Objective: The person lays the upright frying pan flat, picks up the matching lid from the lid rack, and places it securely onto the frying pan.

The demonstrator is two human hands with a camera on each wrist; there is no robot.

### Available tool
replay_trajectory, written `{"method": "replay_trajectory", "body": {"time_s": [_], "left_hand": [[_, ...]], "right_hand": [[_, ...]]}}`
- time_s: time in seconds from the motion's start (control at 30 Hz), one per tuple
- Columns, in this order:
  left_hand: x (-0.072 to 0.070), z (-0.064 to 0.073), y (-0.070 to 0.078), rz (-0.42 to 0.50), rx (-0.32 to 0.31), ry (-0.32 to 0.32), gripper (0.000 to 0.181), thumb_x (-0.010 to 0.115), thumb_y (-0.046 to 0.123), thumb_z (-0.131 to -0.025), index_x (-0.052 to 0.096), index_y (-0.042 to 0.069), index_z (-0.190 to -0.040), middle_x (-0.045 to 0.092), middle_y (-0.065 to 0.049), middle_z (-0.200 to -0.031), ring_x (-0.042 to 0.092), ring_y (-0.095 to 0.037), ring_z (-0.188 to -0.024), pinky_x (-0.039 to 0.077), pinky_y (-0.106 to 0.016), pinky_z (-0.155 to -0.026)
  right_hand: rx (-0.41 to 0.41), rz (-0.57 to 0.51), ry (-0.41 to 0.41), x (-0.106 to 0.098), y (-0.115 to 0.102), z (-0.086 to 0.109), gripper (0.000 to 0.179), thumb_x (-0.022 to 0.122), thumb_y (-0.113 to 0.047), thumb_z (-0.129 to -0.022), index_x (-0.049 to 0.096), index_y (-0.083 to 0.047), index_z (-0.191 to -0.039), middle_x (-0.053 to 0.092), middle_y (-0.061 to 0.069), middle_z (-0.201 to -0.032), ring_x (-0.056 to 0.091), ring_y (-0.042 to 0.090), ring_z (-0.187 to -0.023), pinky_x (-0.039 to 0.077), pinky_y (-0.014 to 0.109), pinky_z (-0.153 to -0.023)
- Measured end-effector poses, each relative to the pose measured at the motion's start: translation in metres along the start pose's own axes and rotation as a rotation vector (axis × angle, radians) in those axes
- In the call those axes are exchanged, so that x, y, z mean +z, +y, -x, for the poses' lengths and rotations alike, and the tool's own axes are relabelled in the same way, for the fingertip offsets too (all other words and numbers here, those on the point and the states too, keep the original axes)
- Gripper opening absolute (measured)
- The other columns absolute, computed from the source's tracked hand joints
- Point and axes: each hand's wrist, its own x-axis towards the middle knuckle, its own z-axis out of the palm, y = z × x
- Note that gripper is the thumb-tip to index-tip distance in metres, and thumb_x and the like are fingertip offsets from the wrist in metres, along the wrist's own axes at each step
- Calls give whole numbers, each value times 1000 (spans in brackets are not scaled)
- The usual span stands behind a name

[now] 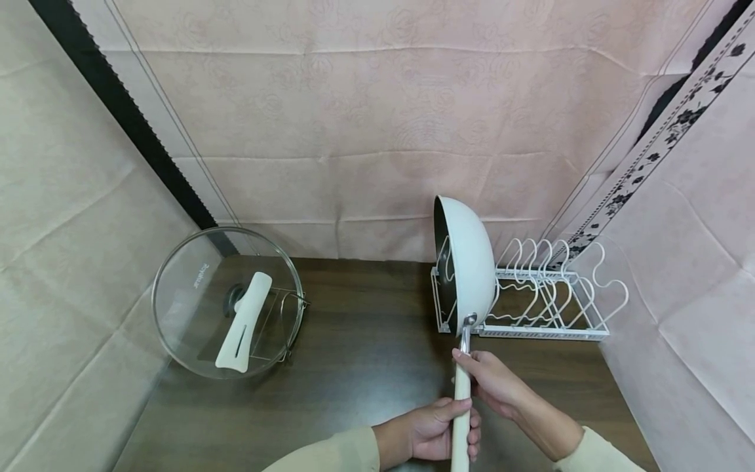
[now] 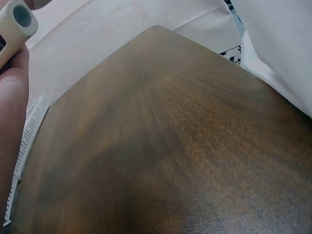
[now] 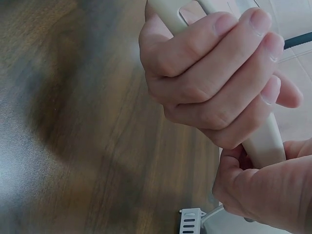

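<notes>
In the head view, both hands are on the pale handle point(image 1: 462, 387) of a frying pan point(image 1: 474, 262), neither of them open. The left hand point(image 1: 433, 429) is curled round the lower stretch, its thumb laid across the top and its fingertips coming round on the far side. The right hand point(image 1: 495, 380) grips higher up, near the metal neck, with its thumb along the handle and its other fingers mostly hidden behind it. The pan is on its side at the left end of the white dish rack point(image 1: 539, 334), its dark inside facing left, with rack wires showing in front of it; I cannot tell whether it bears fully on the rack. Well apart to the left, a glass lid point(image 1: 189, 308) with a white grip point(image 1: 243, 328) leans on a wire stand point(image 1: 286, 354) on the brown tabletop point(image 1: 360, 328)

In the left wrist view, the hollow end of the handle shows in the upper left corner with part of a hand below it, too cropped to tell how far the fingers close. The rack runs down the left edge

In the right wrist view, four fingers of the left hand wrap snugly over the handle, just below its slotted end. The right hand is just beside it, lower down, closed round the same handle, and a corner of the rack shows at the bottom
</notes>
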Motion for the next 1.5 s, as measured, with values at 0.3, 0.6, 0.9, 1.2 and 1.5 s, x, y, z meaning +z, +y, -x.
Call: {"method": "replay_trajectory", "body": {"time_s": [0.3, 0.6, 0.9, 1.2, 1.5], "left_hand": [[-2, 0, -1, 4, 20, -58, 34, 38, 40, -111, 61, 26, -90, 64, 13, -78, 63, -6, -79, 53, -26, -83], [0, 1, 0, 38, 20, -105, 34, 32, 40, -111, 58, 26, -94, 56, 12, -77, 54, -7, -75, 47, -24, -81], [-1, 2, 2, 25, 2, -116, 32, 30, 37, -111, 54, 27, -94, 50, 12, -76, 46, -7, -72, 43, -26, -83], [-2, 4, 5, 8, -16, -148, 31, 29, 37, -111, 53, 27, -94, 49, 13, -78, 45, -6, -75, 43, -26, -84], [-3, 1, 7, -7, -21, -187, 33, 27, 36, -112, 54, 28, -95, 48, 12, -80, 44, -7, -77, 43, -27, -86]], "right_hand": [[-7, -20, -21, -2, 1, 0, 29, 46, -30, -111, 54, -4, -100, 57, -1, -80, 61, 13, -80, 56, 29, -74], [-7, -40, -21, -1, 1, -1, 31, 47, -29, -110, 53, 2, -109, 67, 5, -92, 68, 14, -85, 59, 32, -80], [-32, -10, -26, -1, 1, -2, 26, 47, -25, -111, 54, 0, -107, 66, 4, -91, 69, 15, -85, 61, 32, -79], [-63, 5, -23, 1, 3, -2, 23, 47, -22, -111, 55, -1, -105, 66, 3, -89, 70, 14, -84, 62, 32, -77], [-86, 34, 26, 2, 3, -1, 22, 47, -19, -110, 56, 1, -104, 67, 3, -87, 70, 13, -81, 61, 30, -75]]}}
